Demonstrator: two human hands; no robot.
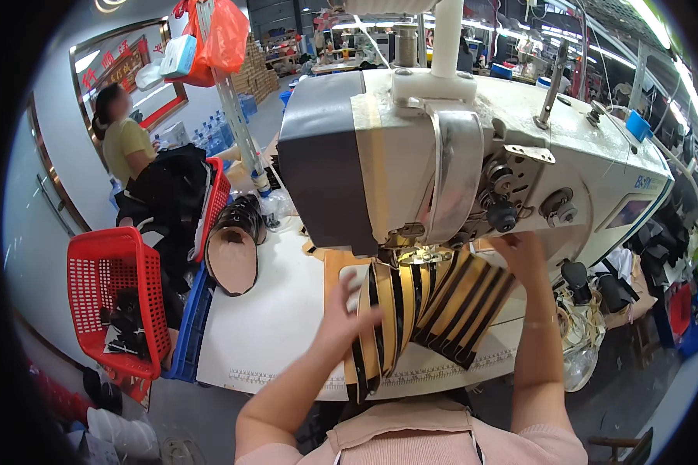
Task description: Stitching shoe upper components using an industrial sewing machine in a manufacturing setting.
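Note:
A tan piece with long black stripes (388, 318) runs down from under the needle area of a sewing machine (411, 155) and hangs over the table's front edge. Just to its right lies a second tan-and-black striped piece (469, 310), tilted. My left hand (350, 314) is open, its fingers spread at the left edge of the first piece. Beneath the machine's arm, my right hand (522, 254) has its fingers drawn together by the upper corner of the second piece; what they pinch is hard to see. A lamp lights the presser area.
Toward the left of the white table (279, 333) sits a dark shoe-like stack with a pale oval face (233, 260). Beyond the table's left edge stand a red basket (151, 310), a blue crate (190, 333) and a heap of black material (167, 190). Another person (120, 136) is farther back.

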